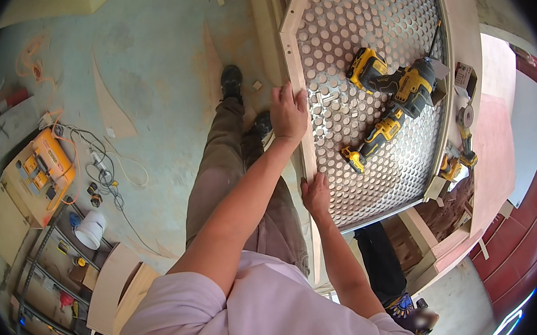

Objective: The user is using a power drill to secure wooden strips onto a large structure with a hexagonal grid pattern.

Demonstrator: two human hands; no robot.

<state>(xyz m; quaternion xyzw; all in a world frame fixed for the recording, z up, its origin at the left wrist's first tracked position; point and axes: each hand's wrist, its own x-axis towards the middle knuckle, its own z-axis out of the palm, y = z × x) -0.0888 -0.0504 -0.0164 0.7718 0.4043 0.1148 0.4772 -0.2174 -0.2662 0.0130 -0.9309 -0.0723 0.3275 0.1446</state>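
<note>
My left hand is closed over a pale wooden strip along the near edge of a perforated metal panel. Lower down the same strip, my right hand grips it too, fingers bent over the edge. On the panel lies a yellow-and-black cordless drill with a long bit pointing to the far right. A second yellow-and-black cordless tool rests against it, nearer my right hand. Small loose screws are scattered on the metal beside my left hand. The undersides of both hands are hidden.
An angle grinder sits on the panel's outer wooden ledge. Another person's dark-clothed leg shows below the panel. To the left are an orange machine, tangled cables, a white bucket and a metal shelf rack.
</note>
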